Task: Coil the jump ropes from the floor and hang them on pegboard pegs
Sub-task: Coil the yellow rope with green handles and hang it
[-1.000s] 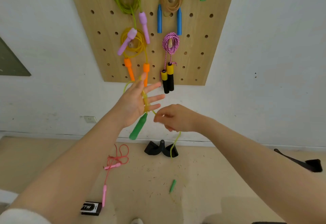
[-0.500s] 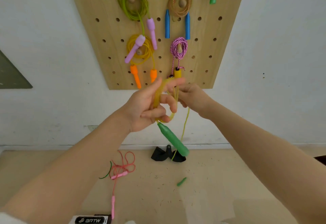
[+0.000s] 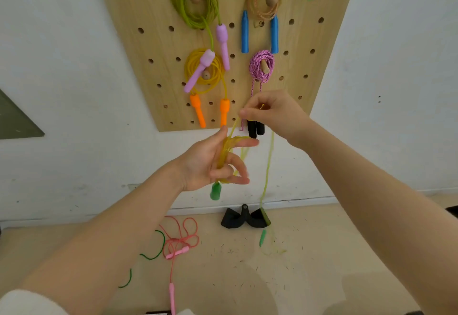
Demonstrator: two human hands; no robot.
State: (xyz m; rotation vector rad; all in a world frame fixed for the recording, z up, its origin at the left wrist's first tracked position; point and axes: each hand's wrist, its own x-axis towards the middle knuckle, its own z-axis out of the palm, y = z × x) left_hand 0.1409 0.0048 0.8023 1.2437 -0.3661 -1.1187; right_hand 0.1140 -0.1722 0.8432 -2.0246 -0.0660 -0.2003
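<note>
Five ropes hang on the pegboard (image 3: 153,42). Left hand (image 3: 210,163) carries the yellow rope (image 3: 226,151) half coiled round its fingers; right hand (image 3: 272,114) pinches its strand. Pink rope (image 3: 182,238) waits on the floor (image 3: 322,252).

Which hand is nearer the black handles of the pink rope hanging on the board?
Right. The right hand pinches the yellow-green rope just above the black handles, overlapping them in view. The left hand, wrapped in coils, sits below and to their left.
</note>
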